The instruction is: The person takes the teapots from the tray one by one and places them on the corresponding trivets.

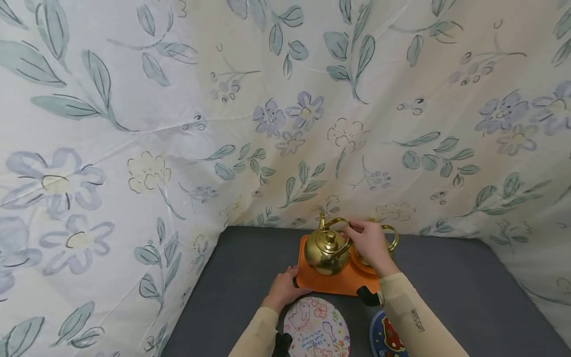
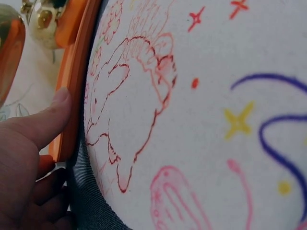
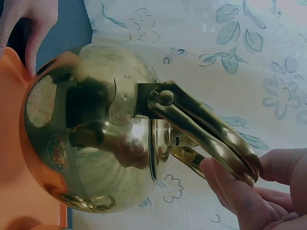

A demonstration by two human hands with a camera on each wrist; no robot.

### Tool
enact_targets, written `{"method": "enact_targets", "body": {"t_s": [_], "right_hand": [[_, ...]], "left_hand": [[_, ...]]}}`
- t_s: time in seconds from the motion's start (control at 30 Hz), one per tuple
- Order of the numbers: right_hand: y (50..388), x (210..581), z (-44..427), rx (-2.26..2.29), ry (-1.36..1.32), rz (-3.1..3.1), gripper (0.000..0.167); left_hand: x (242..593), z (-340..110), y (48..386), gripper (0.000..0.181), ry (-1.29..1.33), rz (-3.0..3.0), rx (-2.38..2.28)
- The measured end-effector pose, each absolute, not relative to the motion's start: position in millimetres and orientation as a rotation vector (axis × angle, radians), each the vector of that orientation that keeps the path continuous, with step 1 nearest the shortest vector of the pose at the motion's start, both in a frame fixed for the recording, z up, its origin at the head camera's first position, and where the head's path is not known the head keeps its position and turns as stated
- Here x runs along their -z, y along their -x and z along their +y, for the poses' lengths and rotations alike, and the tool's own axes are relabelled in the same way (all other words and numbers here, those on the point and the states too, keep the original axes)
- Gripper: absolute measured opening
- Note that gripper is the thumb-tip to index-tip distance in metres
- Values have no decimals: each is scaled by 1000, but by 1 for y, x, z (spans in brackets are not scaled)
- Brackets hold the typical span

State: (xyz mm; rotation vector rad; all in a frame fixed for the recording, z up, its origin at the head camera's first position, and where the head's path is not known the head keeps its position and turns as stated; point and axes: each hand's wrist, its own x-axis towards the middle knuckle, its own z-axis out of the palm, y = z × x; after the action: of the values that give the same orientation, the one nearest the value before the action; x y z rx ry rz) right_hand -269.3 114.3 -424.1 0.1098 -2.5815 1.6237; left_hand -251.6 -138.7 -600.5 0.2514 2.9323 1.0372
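A round gold kettle (image 1: 327, 255) sits at the left of an orange tray (image 1: 327, 286). My right hand (image 1: 369, 243) pinches its arched handle (image 3: 216, 139) between thumb and fingers, as the right wrist view shows close up. My left hand (image 1: 284, 288) grips the tray's near left corner, thumb on the rim in the left wrist view and fingers below it. Beyond the right hand, a second gold vessel with a curved handle (image 1: 396, 238) stands at the tray's right; the hand and forearm hide most of it.
Nearer me than the tray lies a white round mat (image 1: 316, 328) with pink and purple drawings. A blue round mat (image 1: 386, 338) is partly under the right sleeve. Flowered cloth (image 1: 285, 163) hangs behind and beside the dark table (image 1: 232, 292).
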Motion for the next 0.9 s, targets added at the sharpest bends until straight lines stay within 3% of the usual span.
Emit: {"method": "enact_targets", "body": {"t_s": [0.9], "right_hand": [[221,433,118,-1692,-134,-2509,44]], "left_hand": [[601,-144,251,83,-321,2948,-1037]]}}
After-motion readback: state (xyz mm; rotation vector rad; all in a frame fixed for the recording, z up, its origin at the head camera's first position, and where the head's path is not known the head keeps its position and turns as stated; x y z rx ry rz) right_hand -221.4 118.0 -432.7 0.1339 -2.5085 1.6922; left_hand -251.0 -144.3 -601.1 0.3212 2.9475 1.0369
